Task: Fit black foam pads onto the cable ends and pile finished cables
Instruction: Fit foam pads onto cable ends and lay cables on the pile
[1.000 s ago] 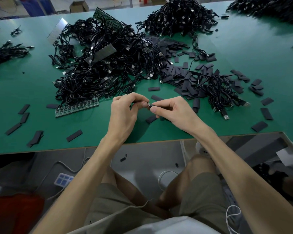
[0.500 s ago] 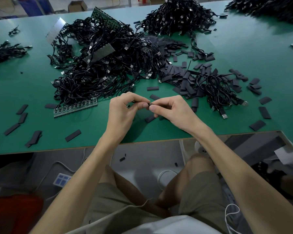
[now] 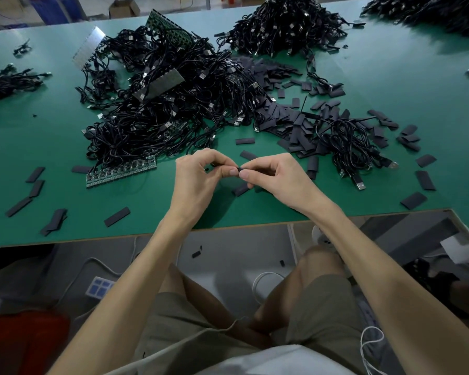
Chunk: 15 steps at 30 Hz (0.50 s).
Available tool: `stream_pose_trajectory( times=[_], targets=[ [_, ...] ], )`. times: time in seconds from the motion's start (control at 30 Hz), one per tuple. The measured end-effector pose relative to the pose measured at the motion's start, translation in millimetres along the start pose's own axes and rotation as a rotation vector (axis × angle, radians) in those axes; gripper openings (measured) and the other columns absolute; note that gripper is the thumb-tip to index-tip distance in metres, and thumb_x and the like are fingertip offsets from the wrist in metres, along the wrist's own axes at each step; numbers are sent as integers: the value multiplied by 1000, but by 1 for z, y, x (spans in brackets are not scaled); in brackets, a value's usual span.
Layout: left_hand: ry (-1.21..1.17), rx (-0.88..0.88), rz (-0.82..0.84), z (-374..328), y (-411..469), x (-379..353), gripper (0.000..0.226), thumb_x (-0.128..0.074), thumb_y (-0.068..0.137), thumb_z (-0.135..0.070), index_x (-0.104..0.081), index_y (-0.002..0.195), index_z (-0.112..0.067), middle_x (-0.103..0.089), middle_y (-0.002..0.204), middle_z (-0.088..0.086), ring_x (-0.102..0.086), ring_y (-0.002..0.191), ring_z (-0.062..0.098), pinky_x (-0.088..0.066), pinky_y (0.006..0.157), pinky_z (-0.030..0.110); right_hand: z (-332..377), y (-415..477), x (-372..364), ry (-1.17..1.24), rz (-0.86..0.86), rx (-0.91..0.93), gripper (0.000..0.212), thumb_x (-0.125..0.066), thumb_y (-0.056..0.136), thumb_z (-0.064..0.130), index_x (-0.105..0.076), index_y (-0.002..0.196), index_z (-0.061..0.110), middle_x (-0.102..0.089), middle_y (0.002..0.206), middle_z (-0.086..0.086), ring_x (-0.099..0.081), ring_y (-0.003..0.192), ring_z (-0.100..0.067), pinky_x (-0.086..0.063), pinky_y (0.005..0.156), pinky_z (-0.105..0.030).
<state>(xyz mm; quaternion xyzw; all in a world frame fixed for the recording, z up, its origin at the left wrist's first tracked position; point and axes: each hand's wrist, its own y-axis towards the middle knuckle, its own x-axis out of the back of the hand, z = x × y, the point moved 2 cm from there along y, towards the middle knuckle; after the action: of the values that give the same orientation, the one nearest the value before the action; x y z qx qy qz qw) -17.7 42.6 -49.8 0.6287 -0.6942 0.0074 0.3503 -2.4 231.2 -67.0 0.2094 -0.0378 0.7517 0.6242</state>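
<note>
While both hands meet over the near part of the green table (image 3: 406,77), the left hand (image 3: 198,182) has its fingers curled, with thumb and forefinger pinching a small black piece (image 3: 239,169). The right hand (image 3: 278,180) pinches the same piece from the other side, thumb under and forefinger on top. The thumbs of the two hands touch, or nearly so. The piece is mostly hidden by the fingers, so I cannot tell foam pad from cable end. It is held off the table, above a loose foam pad (image 3: 240,189) lying flat below the right thumb.

Behind the hands is a big tangle of black USB cables (image 3: 160,112) with metal plugs showing. A green circuit-board strip (image 3: 121,171) touches its near edge. Right of the tangle, a heap of black foam pads (image 3: 284,115) spills toward a smaller cable bunch (image 3: 352,142), which lies partly on the pads. One USB plug (image 3: 360,184) sticks out of that bunch toward the table edge. On the far side, a second cable pile (image 3: 287,25) sits apart from the tangle. Stray pads (image 3: 117,216) lie scattered on both sides of the table, apart from the hands.
</note>
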Motion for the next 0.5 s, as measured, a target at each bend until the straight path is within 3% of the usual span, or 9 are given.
stream_pose_trajectory(
  times=[0.1, 0.2, 0.27, 0.5],
  targets=[
    [-4, -2, -4, 1, 0, 0, 7, -82, 80, -12, -76, 81, -16, -72, 82, -11, -64, 81, 4, -45, 79, 16, -1, 1, 0, 26, -18, -17, 12, -74, 94, 24, -80, 103, 20, -74, 76, 0, -66, 71, -11, -55, 74, -38],
    [-7, -8, -16, 2, 0, -1, 8, -82, 81, -15, -74, 83, -17, -72, 83, -10, -64, 82, 5, -43, 79, 14, -1, 1, 2, 74, -80, -17, 24, -80, 89, 20, -78, 111, 12, -78, 97, 1, -74, 90, -13, -59, 87, -35],
    [-6, -5, -24, 3, 0, -1, 9, -82, 81, -17, -74, 84, -16, -71, 84, -9, -63, 82, 6, -44, 79, 15, -2, 1, 5, 130, -132, -12, 26, -82, 86, 17, -77, 110, 10, -78, 101, -3, -73, 92, -16, -59, 88, -32],
    [7, 30, 13, 4, 0, -3, 12, -84, 80, -20, -72, 84, -23, -71, 84, -9, -63, 83, 7, -52, 88, 43, -2, 0, 8, 215, -182, -8, 17, -83, 85, 14, -78, 101, 9, -78, 92, -5, -69, 82, -7, -55, 80, -20]
  ],
)
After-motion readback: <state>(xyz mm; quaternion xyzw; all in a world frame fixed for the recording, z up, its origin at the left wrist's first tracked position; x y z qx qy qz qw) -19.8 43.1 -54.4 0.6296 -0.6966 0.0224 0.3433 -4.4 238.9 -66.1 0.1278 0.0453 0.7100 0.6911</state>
